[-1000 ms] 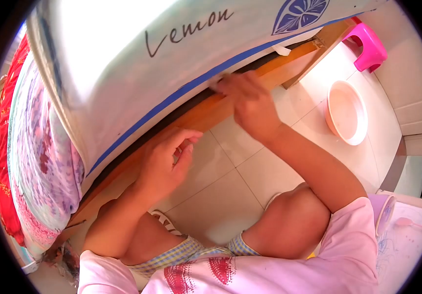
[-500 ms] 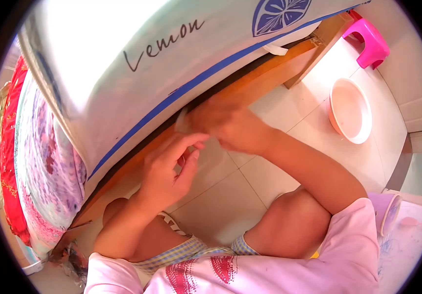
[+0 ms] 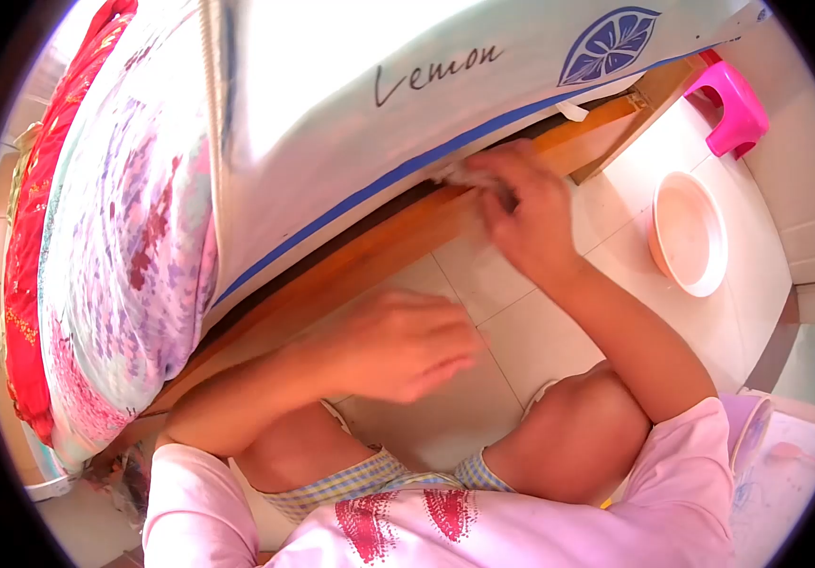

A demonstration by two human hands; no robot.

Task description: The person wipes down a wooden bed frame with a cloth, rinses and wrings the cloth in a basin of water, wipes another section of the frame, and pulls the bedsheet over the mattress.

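Note:
My right hand point(image 3: 532, 218) is closed on a small crumpled whitish piece point(image 3: 464, 176), perhaps cloth or tissue. It presses this piece against the wooden edge point(image 3: 370, 241) just under the blue-striped hem of a white fabric cover point(image 3: 332, 123) printed "Lemon". Part of the piece is hidden behind my fingers. Lower and to the left, my left hand point(image 3: 407, 346) hovers over the tiled floor, slightly blurred, its fingers curled together. Nothing shows in it, and it touches neither the wood nor the cover.
Folded flowered bedding point(image 3: 133, 218) and a red cloth point(image 3: 24, 312) are piled at the left. On the tiled floor point(image 3: 445, 388) at the right stand a basin point(image 3: 690, 235) and a pink plastic stool point(image 3: 739, 109). A purple container point(image 3: 746, 426) is near my right elbow.
My right hand has moved up and to the right along the wooden edge, and the whitish piece now shows clearly in it. My left hand has dropped away from the edge, its fingers curling in.

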